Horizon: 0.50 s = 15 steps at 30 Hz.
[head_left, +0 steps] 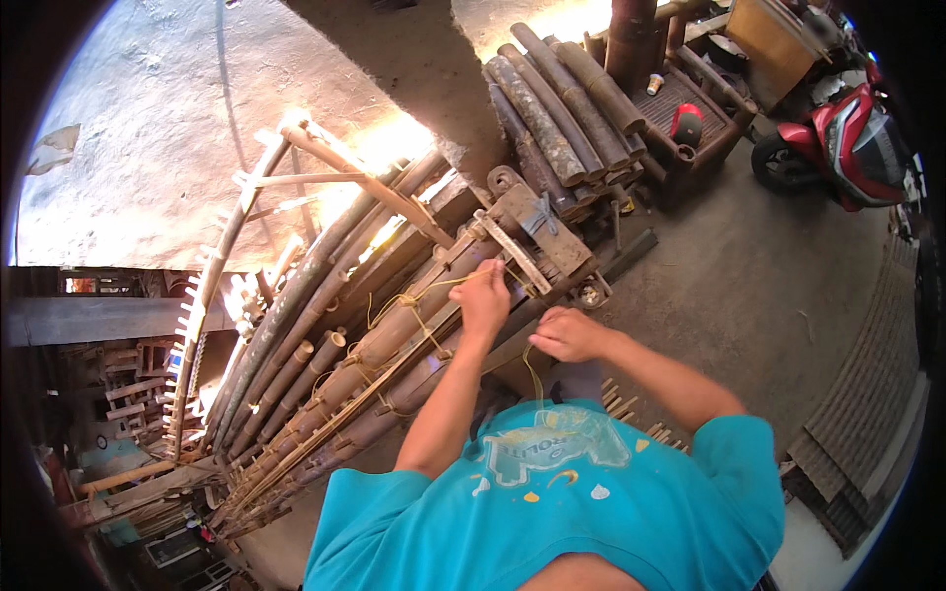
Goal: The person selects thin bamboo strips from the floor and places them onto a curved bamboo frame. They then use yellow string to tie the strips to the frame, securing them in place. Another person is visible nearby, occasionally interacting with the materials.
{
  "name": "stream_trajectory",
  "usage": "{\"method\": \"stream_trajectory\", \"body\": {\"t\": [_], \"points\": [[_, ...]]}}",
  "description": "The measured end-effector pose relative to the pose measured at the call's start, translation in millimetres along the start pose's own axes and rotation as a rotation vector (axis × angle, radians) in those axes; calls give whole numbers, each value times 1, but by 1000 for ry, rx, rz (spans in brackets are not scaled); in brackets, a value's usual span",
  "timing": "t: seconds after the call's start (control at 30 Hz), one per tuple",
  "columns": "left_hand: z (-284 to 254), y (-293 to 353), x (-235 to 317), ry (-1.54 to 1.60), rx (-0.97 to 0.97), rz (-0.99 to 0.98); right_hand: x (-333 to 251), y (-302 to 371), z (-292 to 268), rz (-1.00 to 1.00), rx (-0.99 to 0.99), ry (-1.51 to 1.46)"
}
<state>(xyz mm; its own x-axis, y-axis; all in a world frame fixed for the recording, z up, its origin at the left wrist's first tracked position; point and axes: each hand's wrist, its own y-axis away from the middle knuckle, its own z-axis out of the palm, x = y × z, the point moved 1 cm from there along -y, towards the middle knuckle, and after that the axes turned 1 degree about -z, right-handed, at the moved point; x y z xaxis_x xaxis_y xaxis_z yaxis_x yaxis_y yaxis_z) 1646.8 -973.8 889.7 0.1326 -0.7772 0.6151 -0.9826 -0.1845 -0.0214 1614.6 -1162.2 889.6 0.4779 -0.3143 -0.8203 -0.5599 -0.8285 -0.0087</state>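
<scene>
My left hand [483, 298] is closed in a pinch on a thin yellow cord [437, 287], at the near end of a long bamboo pole [389, 335]. The cord loops loosely around the pole in several places. Lower and to the right, my right hand [570, 335] is closed on another stretch of yellow cord, which hangs in a loop in front of my shirt. Just beyond my hands is a worn wooden block [547, 236] with a grey strip tied on it. Whether both stretches of cord are one piece I cannot tell.
Thick bamboo lengths [562, 108] are stacked beyond the block. At left stands a curved bamboo frame [212, 276] with short pegs, beside more poles. A red motorcycle [852, 143] and a bamboo bench [700, 108] stand at the far right. Corrugated sheets [867, 394] lie at the right edge.
</scene>
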Motion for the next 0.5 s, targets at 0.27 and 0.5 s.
{"method": "stream_trajectory", "body": {"t": [0.27, 0.5], "points": [[-1, -144, -112, -261, 367, 145, -32, -9, 37, -62, 268, 186], [-74, -125, -14, 305, -120, 237, -67, -35, 115, 105, 602, 276]]}}
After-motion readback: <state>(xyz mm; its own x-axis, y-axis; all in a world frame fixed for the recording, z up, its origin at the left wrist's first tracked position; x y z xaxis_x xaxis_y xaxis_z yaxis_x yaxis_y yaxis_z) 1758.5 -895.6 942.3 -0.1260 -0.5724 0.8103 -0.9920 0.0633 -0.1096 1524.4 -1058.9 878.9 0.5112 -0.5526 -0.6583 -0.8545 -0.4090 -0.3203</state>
